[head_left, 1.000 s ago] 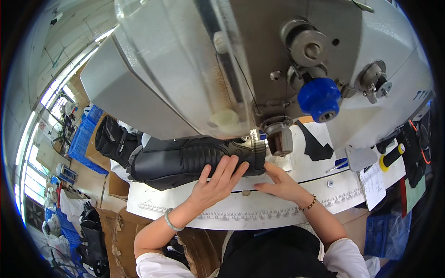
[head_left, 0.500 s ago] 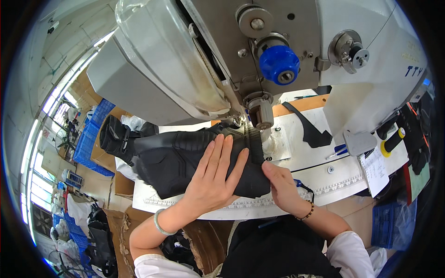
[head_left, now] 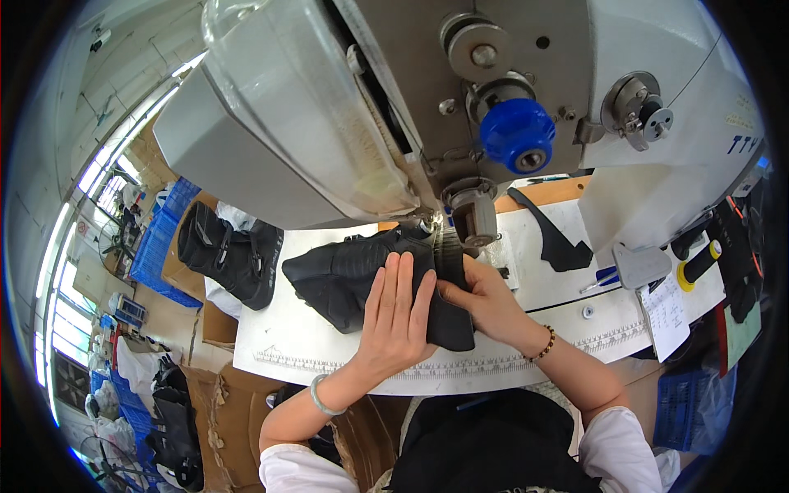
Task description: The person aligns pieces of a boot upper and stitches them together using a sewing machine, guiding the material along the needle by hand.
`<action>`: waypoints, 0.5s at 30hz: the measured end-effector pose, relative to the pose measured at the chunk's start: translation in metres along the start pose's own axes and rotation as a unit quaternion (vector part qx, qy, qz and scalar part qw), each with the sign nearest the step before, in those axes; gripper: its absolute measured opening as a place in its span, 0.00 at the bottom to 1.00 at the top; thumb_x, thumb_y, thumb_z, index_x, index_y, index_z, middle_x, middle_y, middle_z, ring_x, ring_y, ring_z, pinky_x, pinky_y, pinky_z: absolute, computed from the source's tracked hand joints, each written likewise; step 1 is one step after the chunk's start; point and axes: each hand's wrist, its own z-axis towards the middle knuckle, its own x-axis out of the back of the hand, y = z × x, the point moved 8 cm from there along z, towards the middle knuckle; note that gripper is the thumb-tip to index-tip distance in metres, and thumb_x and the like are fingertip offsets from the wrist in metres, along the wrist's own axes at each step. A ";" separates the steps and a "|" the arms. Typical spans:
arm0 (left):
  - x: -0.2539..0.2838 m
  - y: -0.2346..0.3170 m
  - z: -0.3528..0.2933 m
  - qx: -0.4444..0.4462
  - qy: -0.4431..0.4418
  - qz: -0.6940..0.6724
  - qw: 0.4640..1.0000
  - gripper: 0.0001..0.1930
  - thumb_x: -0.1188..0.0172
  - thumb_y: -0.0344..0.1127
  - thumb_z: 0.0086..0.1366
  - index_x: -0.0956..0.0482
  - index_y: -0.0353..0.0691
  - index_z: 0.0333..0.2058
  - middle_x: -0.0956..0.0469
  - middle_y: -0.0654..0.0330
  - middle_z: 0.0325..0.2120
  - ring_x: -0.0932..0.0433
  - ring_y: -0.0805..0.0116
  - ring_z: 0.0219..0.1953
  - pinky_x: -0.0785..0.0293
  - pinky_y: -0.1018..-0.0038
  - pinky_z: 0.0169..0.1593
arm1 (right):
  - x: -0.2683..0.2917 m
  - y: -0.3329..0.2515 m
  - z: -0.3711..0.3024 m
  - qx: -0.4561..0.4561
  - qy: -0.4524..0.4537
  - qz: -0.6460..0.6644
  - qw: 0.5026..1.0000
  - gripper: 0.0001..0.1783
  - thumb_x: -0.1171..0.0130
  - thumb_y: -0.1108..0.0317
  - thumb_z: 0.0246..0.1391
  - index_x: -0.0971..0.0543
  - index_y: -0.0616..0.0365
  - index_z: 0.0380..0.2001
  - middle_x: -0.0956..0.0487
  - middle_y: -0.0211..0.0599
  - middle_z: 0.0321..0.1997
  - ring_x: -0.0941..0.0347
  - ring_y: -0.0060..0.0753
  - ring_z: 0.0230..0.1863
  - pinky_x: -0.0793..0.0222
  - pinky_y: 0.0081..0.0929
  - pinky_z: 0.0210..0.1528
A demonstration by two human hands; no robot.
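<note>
A black, padded boot upper (head_left: pixel 341 275) lies on the white sewing table, its right end beneath the needle area of a large sewing machine (head_left: pixel 279 140). My left hand (head_left: pixel 396 316) rests on it with fingers stretched out and close together, pressing from above. At its right edge, my right hand (head_left: pixel 493 306) grips the piece between thumb and bent fingers, close to the presser foot. Part of those fingers is hidden by the piece and the machine. Left of the piece stands a finished-looking black boot (head_left: pixel 234 255) with straps.
A blue tension knob (head_left: pixel 516 135) sticks out of the machine head above my hands. A flat black cut piece (head_left: pixel 555 238) lies behind my right hand. A black-and-yellow thread spool (head_left: pixel 699 265) stands at right. Blue crates (head_left: pixel 160 246) and cardboard boxes (head_left: pixel 222 419) are at left.
The upper has turned and shifted right, so its left end is apart from the boot, which now shows more fully. My right hand has moved up and left, nearer the presser foot.
</note>
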 end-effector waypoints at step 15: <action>0.004 0.010 0.007 -0.019 -0.061 0.091 0.994 0.25 0.48 0.35 0.52 0.32 0.23 0.46 0.33 0.34 0.46 0.34 0.42 0.52 0.41 0.58 0.57 | 0.007 0.001 0.001 0.102 -0.041 -0.146 0.983 0.06 0.46 0.73 0.52 0.32 0.65 0.30 0.30 0.32 0.21 0.42 0.14 0.22 0.41 0.17 0.23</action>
